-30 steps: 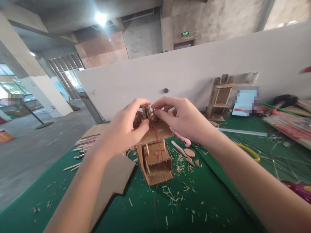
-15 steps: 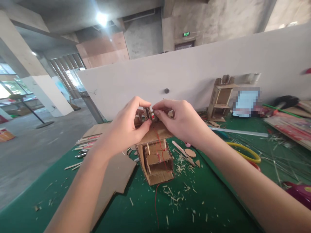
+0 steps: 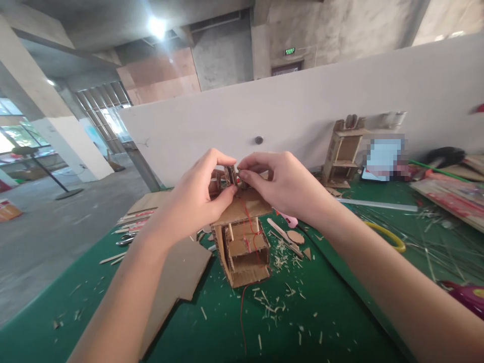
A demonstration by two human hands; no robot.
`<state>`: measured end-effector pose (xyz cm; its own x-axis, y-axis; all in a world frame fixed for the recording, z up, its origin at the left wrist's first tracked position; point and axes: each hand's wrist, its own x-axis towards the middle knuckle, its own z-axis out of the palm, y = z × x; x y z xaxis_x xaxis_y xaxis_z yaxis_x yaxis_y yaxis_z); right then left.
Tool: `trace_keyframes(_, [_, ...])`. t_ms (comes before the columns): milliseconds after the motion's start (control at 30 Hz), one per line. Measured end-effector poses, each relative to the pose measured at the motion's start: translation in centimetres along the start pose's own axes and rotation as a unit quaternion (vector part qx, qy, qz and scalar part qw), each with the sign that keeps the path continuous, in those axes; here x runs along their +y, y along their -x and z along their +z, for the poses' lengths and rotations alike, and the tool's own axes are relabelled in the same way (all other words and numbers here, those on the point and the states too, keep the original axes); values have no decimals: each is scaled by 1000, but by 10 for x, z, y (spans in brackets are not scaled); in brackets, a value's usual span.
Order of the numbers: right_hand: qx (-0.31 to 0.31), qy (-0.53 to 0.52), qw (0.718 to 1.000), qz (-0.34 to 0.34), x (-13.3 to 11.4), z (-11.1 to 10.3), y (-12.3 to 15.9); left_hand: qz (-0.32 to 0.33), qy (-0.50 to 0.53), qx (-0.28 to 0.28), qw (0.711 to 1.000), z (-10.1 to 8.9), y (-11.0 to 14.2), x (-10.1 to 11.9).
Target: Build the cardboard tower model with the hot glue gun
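Observation:
A brown cardboard model (image 3: 242,214) stands on the green table, with a flat top and an open box-like compartment below. My left hand (image 3: 204,186) pinches a small upright cardboard piece (image 3: 229,175) on that top between thumb and fingers. Close beside it on the right, my right hand (image 3: 270,174) has thumb and forefinger pressed together at a small part with a bit of red; the fingers hide what it is. A thin red wire (image 3: 247,214) runs from there down the model's front and onto the table.
A cardboard sheet (image 3: 181,267) lies on the left, near scissors (image 3: 126,239) and wooden sticks. Wood shavings (image 3: 282,257) and a pink-handled tool (image 3: 289,220) lie to the right. Behind stand a second cardboard model (image 3: 342,156) and a lit screen (image 3: 383,156) against a white panel (image 3: 212,126).
My right hand and forearm have shifted slightly right and up, baring more of the pink tool. My left hand keeps its pinch in nearly the same place.

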<state>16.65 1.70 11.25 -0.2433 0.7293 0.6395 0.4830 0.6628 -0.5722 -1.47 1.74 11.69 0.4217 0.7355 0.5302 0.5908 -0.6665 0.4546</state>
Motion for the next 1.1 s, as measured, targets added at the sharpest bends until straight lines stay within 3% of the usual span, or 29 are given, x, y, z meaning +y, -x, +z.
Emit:
trace_keyframes(367, [-8, 9, 1000, 18, 5, 0, -1, -21, 22, -8, 1000, -6, 1, -2])
trace_keyframes(600, [-61, -55, 996, 36, 12, -11, -2, -95, -12, -86, 992, -27, 0, -17])
trace_keyframes(733, [-76, -48, 994, 62, 9, -17, -1, -96, 43, -86, 991, -26, -1, -18])
trace_keyframes(933, [-144, -9, 988, 48, -5, -32, 3, -103, 177, -117, 972, -22, -4, -20])
trace_keyframes(1100, [-139, 7, 990, 32, -12, -36, 7, -98, 256, -117, 955, -17, -6, -29])
